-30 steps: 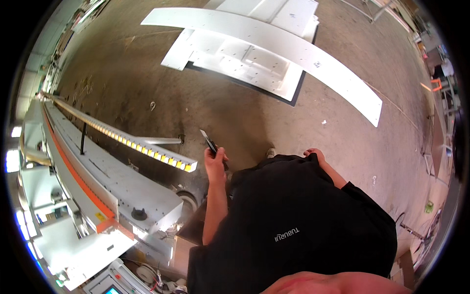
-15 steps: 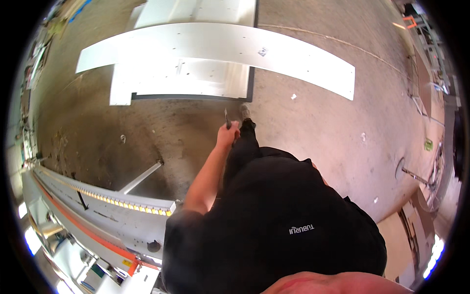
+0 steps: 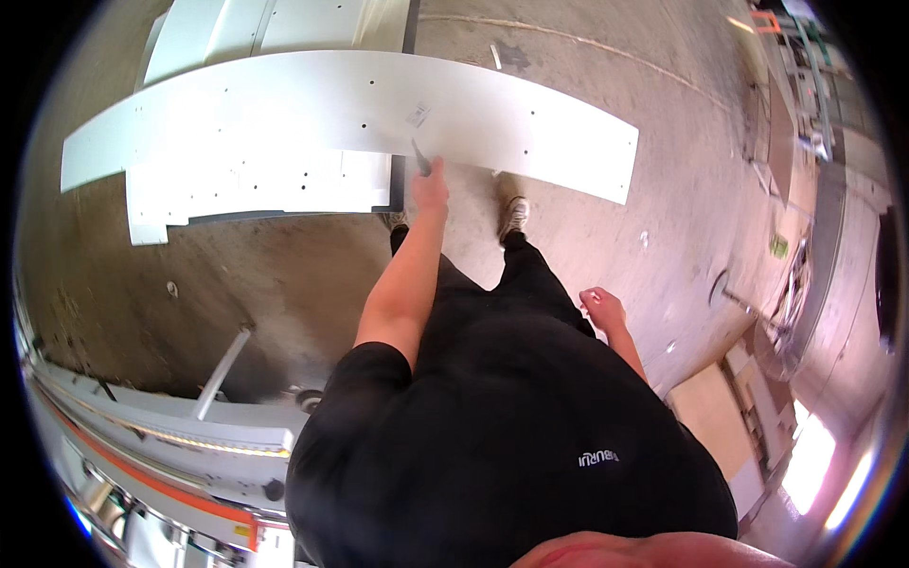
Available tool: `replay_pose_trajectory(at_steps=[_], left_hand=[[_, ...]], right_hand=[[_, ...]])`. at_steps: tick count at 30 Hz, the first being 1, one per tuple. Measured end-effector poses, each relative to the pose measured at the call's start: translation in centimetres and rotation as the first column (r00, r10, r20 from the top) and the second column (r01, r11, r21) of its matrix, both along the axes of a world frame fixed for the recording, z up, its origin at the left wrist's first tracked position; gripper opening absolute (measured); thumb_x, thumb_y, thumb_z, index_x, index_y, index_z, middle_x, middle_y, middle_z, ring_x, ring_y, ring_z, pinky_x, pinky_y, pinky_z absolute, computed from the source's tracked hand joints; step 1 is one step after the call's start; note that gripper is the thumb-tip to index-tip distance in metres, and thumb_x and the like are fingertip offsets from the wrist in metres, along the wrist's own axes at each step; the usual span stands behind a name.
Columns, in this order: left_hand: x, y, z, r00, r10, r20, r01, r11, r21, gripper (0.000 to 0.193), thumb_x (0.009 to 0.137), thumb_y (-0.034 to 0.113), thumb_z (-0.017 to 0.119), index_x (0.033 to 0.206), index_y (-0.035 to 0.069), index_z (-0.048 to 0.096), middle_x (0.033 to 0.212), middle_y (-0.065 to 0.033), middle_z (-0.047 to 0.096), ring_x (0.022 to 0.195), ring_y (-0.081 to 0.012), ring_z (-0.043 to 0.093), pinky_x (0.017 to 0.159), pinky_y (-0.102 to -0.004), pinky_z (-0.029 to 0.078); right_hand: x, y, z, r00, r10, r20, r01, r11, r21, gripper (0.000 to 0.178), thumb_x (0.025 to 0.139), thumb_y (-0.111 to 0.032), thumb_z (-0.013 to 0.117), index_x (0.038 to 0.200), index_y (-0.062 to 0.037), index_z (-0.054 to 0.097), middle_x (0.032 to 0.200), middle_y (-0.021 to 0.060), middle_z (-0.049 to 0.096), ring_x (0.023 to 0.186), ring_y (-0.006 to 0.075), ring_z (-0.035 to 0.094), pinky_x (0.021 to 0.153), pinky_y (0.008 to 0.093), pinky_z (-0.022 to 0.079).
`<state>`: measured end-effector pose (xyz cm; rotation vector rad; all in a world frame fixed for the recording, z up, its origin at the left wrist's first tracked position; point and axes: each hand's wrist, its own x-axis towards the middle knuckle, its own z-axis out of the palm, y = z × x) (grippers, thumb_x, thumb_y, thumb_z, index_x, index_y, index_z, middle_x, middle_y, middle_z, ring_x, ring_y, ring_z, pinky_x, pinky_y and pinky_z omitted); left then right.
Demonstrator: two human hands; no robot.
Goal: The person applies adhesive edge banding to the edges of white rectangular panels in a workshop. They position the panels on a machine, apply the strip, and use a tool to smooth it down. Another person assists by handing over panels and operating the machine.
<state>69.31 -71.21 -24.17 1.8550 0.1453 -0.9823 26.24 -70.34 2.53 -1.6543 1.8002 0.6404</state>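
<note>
My left hand [image 3: 431,189] is stretched forward, closed around a small dark-handled knife [image 3: 422,163] whose thin blade points up and away from me. The knife overlaps the near edge of a long white panel [image 3: 284,99] in view; I cannot tell whether it touches. Dark holes dot the panel, and a small pale label [image 3: 418,115] lies near its middle. My right hand [image 3: 604,310] hangs beside my right hip with curled fingers. A pale spot shows at its fingertips, but what they hold, if anything, is unclear.
Beneath the long panel lie more white boards [image 3: 246,185] on a dark-edged stack. At lower left stands a long grey machine [image 3: 189,426] with an orange stripe and a protruding metal bar [image 3: 223,374]. Brown boards [image 3: 715,412] lean at lower right. Scraps dot the concrete floor.
I have come closer to the long panel, which now sits lower and further left in view. My left hand has reached forward with the knife. My right hand has come into sight.
</note>
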Motion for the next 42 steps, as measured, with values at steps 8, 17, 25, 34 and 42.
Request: replay_pose_trajectory(at_steps=[8, 17, 25, 34, 42], left_hand=[[-5.7, -5.3, 3.3, 0.914, 0.403, -0.035, -0.401, 0.889, -0.221, 0.027, 0.095, 0.026, 0.075, 0.087, 0.007, 0.059, 0.062, 0.0015, 0.049, 0.043, -0.0119, 0.046, 0.042, -0.0311, 0.037], [-12.3, -0.6, 6.1, 0.664, 0.742, -0.093, -0.744, 0.643, -0.180, 0.024, 0.099, 0.026, 0.072, 0.102, 0.005, 0.061, 0.066, 0.0023, 0.051, 0.048, -0.0095, 0.046, 0.045, -0.0280, 0.038], [-27.0, 5.1, -1.5, 0.720, 0.679, 0.145, -0.668, 0.734, -0.120, 0.035, 0.105, 0.037, 0.059, 0.122, 0.006, 0.061, 0.082, -0.0030, 0.061, 0.071, -0.0117, 0.057, 0.062, -0.0297, 0.046], [-32.3, 3.9, -4.3, 0.742, 0.619, 0.258, -0.610, 0.783, -0.122, 0.036, 0.095, 0.032, 0.073, 0.120, 0.008, 0.061, 0.093, -0.0132, 0.070, 0.084, -0.0296, 0.068, 0.078, -0.0390, 0.053], [-29.9, 3.5, -5.7, 0.643, 0.570, 0.511, -0.563, 0.804, -0.190, 0.019, 0.089, 0.021, 0.073, 0.100, 0.011, 0.062, 0.087, -0.0136, 0.067, 0.084, -0.0369, 0.067, 0.072, -0.0422, 0.054]], right_hand=[[0.8, -29.9, -7.2, 0.867, 0.449, 0.217, -0.379, 0.876, -0.297, 0.041, 0.097, -0.051, 0.057, 0.110, -0.0151, 0.073, 0.095, 0.0139, 0.076, 0.095, 0.0365, 0.072, 0.084, 0.0455, 0.055], [16.3, -38.5, -17.6, 0.345, 0.900, 0.267, -0.646, 0.434, -0.628, 0.066, 0.089, -0.062, 0.067, 0.123, -0.0046, 0.068, 0.113, 0.0170, 0.074, 0.109, 0.0358, 0.068, 0.093, 0.0461, 0.052], [19.4, -28.1, -23.5, 0.635, 0.620, 0.461, -0.617, 0.766, -0.182, 0.082, 0.088, -0.070, 0.066, 0.122, 0.0051, 0.068, 0.121, 0.0252, 0.070, 0.117, 0.0362, 0.065, 0.100, 0.0435, 0.048], [18.7, -25.9, -24.1, 0.685, 0.587, 0.432, -0.576, 0.799, -0.172, 0.078, 0.090, -0.067, 0.065, 0.122, 0.0042, 0.069, 0.123, 0.0219, 0.069, 0.117, 0.0321, 0.064, 0.101, 0.0416, 0.047], [23.6, -27.6, -25.3, 0.705, 0.347, 0.619, -0.547, 0.821, 0.163, 0.080, 0.094, -0.058, 0.069, 0.143, 0.0038, 0.056, 0.144, 0.0121, 0.058, 0.130, 0.0228, 0.055, 0.109, 0.0369, 0.042]])
